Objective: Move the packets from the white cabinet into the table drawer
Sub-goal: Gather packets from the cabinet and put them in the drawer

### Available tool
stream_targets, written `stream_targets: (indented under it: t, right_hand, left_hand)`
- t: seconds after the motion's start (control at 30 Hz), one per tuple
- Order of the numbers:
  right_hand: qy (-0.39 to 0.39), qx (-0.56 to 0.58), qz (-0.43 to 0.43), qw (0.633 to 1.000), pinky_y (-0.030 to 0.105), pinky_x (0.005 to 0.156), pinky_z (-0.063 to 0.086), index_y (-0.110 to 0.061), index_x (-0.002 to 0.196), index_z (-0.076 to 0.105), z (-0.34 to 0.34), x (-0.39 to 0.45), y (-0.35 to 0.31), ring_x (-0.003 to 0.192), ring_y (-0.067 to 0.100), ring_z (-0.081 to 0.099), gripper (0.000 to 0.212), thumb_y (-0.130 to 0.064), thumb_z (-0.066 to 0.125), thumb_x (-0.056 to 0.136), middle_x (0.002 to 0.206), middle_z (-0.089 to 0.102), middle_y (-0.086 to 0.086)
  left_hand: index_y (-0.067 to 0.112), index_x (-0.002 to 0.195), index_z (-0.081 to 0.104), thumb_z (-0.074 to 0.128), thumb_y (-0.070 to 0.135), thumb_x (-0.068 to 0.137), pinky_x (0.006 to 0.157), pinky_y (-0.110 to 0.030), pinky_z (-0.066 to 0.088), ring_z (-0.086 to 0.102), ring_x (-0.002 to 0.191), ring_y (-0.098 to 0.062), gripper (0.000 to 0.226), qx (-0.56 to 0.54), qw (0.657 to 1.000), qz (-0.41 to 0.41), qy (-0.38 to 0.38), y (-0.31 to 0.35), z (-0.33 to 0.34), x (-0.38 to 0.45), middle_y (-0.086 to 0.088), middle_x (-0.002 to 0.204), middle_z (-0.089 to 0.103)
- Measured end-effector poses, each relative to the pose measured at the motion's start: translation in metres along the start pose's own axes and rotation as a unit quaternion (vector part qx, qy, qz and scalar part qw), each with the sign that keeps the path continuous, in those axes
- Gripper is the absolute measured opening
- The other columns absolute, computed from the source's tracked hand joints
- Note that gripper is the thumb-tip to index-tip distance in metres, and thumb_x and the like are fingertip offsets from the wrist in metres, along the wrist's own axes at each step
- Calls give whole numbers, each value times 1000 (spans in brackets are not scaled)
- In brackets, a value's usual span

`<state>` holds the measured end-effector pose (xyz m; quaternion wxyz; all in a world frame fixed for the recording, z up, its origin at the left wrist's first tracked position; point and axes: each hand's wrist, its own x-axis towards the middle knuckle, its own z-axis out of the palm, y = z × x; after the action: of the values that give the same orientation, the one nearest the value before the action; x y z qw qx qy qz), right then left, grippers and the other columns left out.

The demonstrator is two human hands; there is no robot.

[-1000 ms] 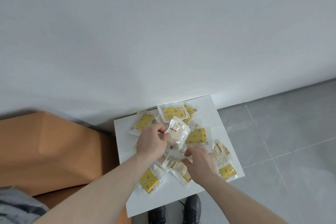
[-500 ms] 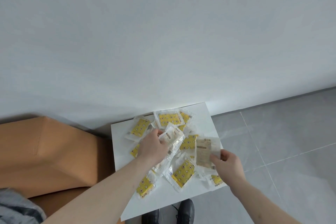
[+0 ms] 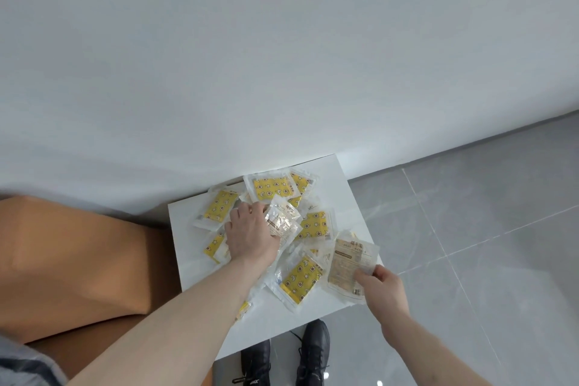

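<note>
Gathering is barely begun: left hand (image 3: 250, 235) grips a clear packet (image 3: 283, 221), right hand (image 3: 383, 288) pinches a beige one (image 3: 349, 263); most packets (image 3: 302, 279) litter the cabinet (image 3: 340, 194) (no drawer visible).

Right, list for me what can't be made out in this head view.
- Packets under the left hand: hand and forearm hide how many it grips.
- Print on the beige packet pinched by the right hand: too small to read.
- The table drawer: nowhere in frame; only the brown table top shows.
- The white cabinet front: hidden below its top.
</note>
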<state>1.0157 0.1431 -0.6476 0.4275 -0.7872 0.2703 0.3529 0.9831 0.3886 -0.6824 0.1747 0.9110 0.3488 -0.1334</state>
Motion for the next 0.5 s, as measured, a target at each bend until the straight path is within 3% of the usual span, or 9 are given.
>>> stream_targets:
  t: [0.13, 0.33, 0.4, 0.5]
  right_hand:
    - [17, 13, 6, 1000, 27, 68, 46, -19, 105, 70, -16, -5, 10, 91, 11, 64, 17, -10, 57, 99, 100, 73, -4]
    - [27, -50, -8, 998, 27, 64, 46, -16, 109, 65, -38, 3, 24, 91, 16, 65, 18, -12, 51, 100, 101, 71, -2]
    - [19, -93, -14, 995, 28, 62, 46, -17, 107, 64, -44, 8, 26, 85, 16, 64, 17, -13, 48, 100, 99, 70, 0]
    - [7, -124, -19, 992, 30, 65, 49, -19, 108, 60, -47, 18, 24, 85, 16, 63, 17, -13, 46, 101, 100, 68, 0]
  left_hand:
    - [31, 141, 47, 76, 27, 86, 105, -38, 39, 46, 125, -23, 62, -4, 999, 28, 25, 2, -1, -7, 2, 131, 53]
    - [16, 132, 49, 70, 22, 91, 99, -41, 43, 62, 112, -26, 47, -51, 998, 31, 29, 5, -6, -22, -2, 118, 66]
    - [14, 129, 51, 71, 20, 90, 87, -42, 51, 65, 102, -27, 43, -95, 995, 28, 34, 3, -13, -33, -2, 107, 67]
    - [21, 93, 53, 70, 18, 90, 60, -28, 41, 58, 81, -20, 18, -182, 983, 10, 10, -3, -16, -58, 6, 85, 58]
